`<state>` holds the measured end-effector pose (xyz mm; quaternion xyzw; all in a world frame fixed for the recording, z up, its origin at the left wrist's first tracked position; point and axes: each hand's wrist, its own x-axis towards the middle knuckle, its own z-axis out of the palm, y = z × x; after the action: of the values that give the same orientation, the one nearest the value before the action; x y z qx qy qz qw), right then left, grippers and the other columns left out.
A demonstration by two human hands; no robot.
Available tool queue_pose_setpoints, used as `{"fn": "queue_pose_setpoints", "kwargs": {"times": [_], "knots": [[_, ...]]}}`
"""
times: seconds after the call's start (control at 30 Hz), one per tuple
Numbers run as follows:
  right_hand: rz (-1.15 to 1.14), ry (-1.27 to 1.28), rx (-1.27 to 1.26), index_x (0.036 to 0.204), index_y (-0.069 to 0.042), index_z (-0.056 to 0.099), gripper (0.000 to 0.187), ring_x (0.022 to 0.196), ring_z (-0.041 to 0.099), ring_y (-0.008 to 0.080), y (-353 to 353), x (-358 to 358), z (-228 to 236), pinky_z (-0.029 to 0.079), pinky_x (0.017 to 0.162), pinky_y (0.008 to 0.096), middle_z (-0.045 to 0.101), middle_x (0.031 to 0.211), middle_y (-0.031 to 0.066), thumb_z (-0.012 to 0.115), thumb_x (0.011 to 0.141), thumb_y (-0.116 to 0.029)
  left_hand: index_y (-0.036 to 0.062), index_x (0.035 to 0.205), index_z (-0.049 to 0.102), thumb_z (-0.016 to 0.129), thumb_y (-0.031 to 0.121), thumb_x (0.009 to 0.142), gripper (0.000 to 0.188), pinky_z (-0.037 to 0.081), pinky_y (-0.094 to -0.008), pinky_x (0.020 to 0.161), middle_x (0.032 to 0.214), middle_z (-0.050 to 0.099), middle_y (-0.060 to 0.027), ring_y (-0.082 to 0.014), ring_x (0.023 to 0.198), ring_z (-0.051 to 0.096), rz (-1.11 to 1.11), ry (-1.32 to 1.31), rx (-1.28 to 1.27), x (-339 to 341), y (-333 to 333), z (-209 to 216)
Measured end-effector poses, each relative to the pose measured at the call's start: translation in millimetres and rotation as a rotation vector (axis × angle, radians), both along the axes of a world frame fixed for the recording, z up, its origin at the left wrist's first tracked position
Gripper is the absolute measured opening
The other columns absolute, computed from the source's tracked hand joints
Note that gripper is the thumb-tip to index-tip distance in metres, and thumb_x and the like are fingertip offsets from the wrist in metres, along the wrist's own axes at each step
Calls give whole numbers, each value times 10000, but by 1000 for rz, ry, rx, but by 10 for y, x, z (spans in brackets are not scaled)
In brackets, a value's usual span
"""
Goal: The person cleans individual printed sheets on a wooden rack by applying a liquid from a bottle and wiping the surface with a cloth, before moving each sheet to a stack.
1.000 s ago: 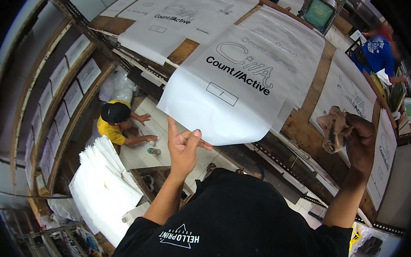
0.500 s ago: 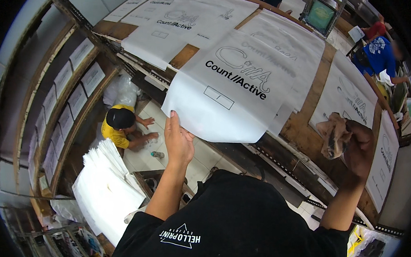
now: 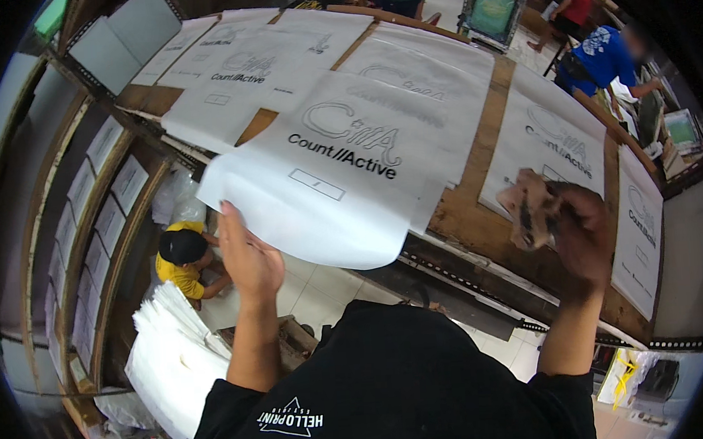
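Note:
My left hand (image 3: 254, 266) holds the near left edge of a white printed sheet (image 3: 320, 229), its fingers closed at the margin. That near part curves up and overhangs the table's front edge, while the rest lies flat on the table over other sheets. Black lettering, an outlined design and a small box mark its upper face. In my right hand (image 3: 585, 225) is a crumpled brown rag (image 3: 529, 208) with dark stains, held above the brown tabletop (image 3: 482, 248). My right fingers look dark and smudged. Just beyond the rag lies another printed sheet (image 3: 551, 131).
More printed sheets (image 3: 234, 82) cover the sloping table. A thick stack of white sheets (image 3: 167, 363) stands at my lower left, beside curved shelves (image 3: 137, 208). A person in yellow (image 3: 181, 262) crouches on the floor; another in blue (image 3: 605, 55) works at the far right.
The whole view has swung, so the table sits further left in the picture. My left hand still grips the sheet's edge, and my right still holds the rag over the table.

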<state>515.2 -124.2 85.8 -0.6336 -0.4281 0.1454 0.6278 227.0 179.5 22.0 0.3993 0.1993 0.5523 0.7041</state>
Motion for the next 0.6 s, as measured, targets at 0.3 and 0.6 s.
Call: {"fn": "queue_pose_setpoints", "kwargs": {"times": [0.3,0.6], "knots": [[139,113,218,1387,1,527,451,1261,594,254,995,553,107,435,1132,430,572,1399,141,639,962,-101,-8,1428,446,437,290,1106,439,446,-407,1117,1417,549,-137,-246,1296,555,-141,-138,76,145,459,593],[185,650,301,1314,-44,607,337,1111,670,217,2482,1311,-382,501,1006,444,709,1179,92,638,987,-121,15,1460,423,390,298,1120,443,412,-422,1140,1462,523,-112,-244,1334,522,-265,-77,-34,230,417,669]]}}
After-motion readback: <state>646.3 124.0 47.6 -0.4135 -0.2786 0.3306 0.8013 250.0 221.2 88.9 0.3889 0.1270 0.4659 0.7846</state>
